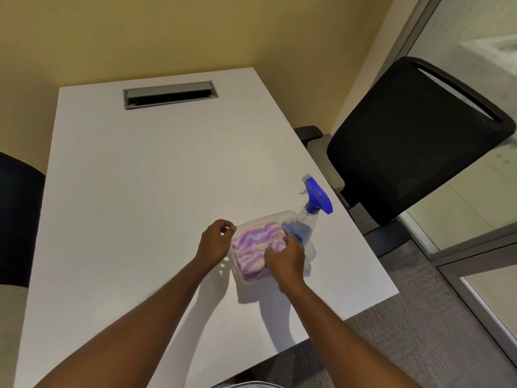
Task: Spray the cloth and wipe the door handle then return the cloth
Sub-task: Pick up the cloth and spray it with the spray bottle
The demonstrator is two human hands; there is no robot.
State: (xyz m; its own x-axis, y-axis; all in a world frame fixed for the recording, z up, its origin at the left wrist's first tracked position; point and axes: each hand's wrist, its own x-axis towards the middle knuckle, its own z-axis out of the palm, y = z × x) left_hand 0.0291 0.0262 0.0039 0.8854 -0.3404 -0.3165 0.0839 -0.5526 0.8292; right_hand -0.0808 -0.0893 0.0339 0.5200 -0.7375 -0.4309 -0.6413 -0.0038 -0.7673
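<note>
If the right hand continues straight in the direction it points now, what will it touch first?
Most likely the cloth in the clear container: the right hand already reaches over it. The spray bottle stands just beyond; depth is unclear.

One cloth point(256, 245), one spray bottle point(306, 217), one tub point(310, 252), two chairs point(405, 141).

White desk point(134, 191), rectangular, set against a yellow wall. Grey cable-port slot point(170, 94) recessed near its far edge. Clear plastic container point(310, 254) sits on it near the right edge, well apart from the slot.
</note>
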